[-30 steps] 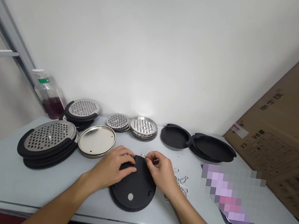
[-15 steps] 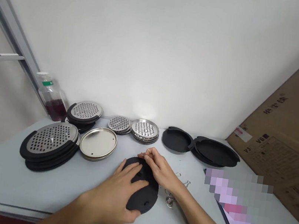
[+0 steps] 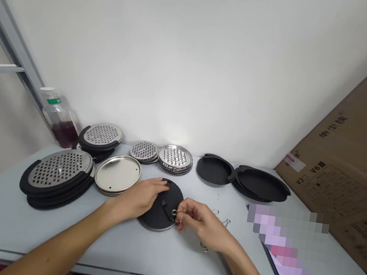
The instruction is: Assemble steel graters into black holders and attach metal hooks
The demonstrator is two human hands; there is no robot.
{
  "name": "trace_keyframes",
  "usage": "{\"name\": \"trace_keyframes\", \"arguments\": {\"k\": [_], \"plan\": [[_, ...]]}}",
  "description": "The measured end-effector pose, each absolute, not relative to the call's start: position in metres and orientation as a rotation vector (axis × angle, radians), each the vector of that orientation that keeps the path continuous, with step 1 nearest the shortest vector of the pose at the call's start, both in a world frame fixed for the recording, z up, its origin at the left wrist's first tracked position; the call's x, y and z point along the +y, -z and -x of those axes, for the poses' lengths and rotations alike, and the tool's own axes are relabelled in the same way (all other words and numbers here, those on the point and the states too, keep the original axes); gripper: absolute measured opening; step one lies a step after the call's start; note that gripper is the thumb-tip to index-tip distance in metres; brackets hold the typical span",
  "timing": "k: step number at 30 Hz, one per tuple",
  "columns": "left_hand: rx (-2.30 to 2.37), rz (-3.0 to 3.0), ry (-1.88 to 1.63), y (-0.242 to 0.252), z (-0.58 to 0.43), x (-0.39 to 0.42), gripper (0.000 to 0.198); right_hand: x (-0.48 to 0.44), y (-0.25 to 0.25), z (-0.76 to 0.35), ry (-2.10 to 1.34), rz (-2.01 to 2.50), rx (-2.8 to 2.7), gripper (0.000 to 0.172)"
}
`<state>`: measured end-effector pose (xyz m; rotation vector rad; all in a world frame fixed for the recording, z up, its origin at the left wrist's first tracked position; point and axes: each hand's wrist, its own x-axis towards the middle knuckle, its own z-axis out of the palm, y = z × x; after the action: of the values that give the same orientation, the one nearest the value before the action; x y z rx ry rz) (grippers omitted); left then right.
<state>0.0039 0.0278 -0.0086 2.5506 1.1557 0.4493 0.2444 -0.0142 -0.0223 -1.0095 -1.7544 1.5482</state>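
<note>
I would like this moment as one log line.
left hand: on round black disc | right hand: pinching silver metal clip at disc's right edge | disc: on grey table

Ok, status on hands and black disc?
Left hand on black disc. Right hand pinching metal piece at disc's right edge. Loose metal pieces near right hand.

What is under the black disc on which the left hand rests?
Along the near edge of the black disc, a thin silvery rim shows, with the table around it. Whatever else lies underneath is covered by the disc, so I cannot tell.
</note>
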Motion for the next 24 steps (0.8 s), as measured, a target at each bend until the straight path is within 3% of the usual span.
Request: {"name": "trace_keyframes", "arguments": {"k": [4,11,16,24], "plan": [[1.106,-2.528,-0.501,0.015,-0.016,0.03,0.039,-0.018,0.021,-0.237,-1.823,0.85,-1.714,0.019],[0.789,-2.548,-0.479,0.019,-0.015,0.023,0.04,-0.021,0.017,-0.238,-1.129,1.071,-1.906,0.01],[0.645,-2.525,-0.509,0.019,-0.012,0.02,0.042,-0.041,0.027,-0.231,-0.794,0.992,-2.053,0.012],[0.979,-2.386,-0.794,0.016,-0.011,-0.019,0.03,-0.047,0.038,-0.23,-0.735,0.842,-2.035,0.017]]}}
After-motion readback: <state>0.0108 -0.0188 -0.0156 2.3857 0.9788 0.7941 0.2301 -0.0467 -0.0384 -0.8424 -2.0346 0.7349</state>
